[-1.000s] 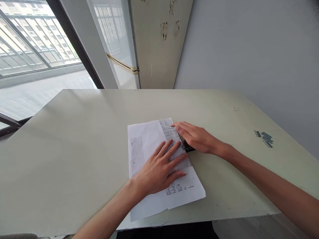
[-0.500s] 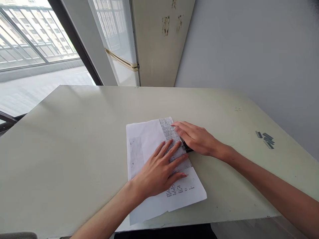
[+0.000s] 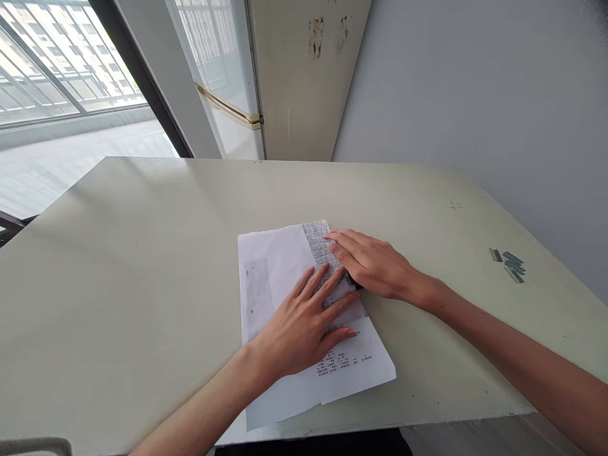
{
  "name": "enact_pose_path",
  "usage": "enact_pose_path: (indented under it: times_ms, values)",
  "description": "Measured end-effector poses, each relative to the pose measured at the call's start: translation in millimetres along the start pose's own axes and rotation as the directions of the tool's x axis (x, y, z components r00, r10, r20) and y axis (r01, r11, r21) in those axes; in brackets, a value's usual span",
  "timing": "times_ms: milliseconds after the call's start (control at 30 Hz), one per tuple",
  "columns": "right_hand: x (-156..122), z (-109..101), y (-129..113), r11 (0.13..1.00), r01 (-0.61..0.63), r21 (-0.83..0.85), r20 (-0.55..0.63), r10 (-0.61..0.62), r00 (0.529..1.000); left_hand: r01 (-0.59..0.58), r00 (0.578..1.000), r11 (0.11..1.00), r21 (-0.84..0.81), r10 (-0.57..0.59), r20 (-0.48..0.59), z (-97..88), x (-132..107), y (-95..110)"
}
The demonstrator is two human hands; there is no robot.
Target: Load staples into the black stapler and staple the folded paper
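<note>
Paper (image 3: 273,266): lies flat on the table (image 3: 142,253), near its front edge and turned a little askew. There is a printed grid along its right side and small print near the bottom. A second edge shows at the near corner, so there seems to be more than one sheet.

Left hand (image 3: 304,326): palm down on the middle of the paper, fingers straight and fanned apart, gripping nothing. The fingertips reach the printed grid. The flat, spread press looks meant to pin the sheets so they cannot slide or lift.

Left arm: comes in from the lower left with the wrist low and in line with the hand.

Right hand (image 3: 375,263): laid over the paper's right edge, fingers stretched out and close together, tips on the grid. It is not curled into a grasp; the thumb is hidden.

Dark object (image 3: 354,284): only a small black sliver shows under the right hand, at the paper's edge. What it is cannot be told. The hand seems to bear down on it rather than clasp it.

Right arm: reaches in from the lower right, forearm just above the table.

Hands together: fingertips near each other, not touching.

Staples (image 3: 507,265): a few grey strips lie well apart, far right on the table.

Behind: a fridge (image 3: 294,82) stands beside a window (image 3: 52,69).
</note>
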State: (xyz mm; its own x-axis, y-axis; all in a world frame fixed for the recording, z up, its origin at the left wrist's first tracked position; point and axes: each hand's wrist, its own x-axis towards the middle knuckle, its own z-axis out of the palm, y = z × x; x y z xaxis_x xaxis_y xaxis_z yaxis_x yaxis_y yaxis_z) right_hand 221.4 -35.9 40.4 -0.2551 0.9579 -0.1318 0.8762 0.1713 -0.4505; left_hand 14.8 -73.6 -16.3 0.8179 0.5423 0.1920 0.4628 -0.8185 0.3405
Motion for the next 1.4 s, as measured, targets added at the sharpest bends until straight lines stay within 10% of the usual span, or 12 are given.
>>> enact_pose_path:
  times_ms: [567,833,1067,1400]
  values:
    - [8,26,-4,0.946,0.051,-0.319,-0.092,-0.085,0.992,0.019,0.998,1.0,0.001,-0.019,0.064,-10.6,4,3]
    - [-8,-1,7,0.991,0.101,0.083,-0.14,-0.089,0.986,-0.008,1.0,1.0,0.013,0.007,0.008,-8.4,-6,0]
    - [-62,-6,45,0.962,0.268,0.056,-0.144,-0.257,0.956,-0.017,0.997,0.998,0.061,0.012,0.082,-34.9,-28,-7]
    - [-115,6,100,0.971,-0.071,0.226,-0.37,0.154,0.916,0.25,0.968,0.932,0.26,-0.244,-0.058,-48.1,-120,-28]
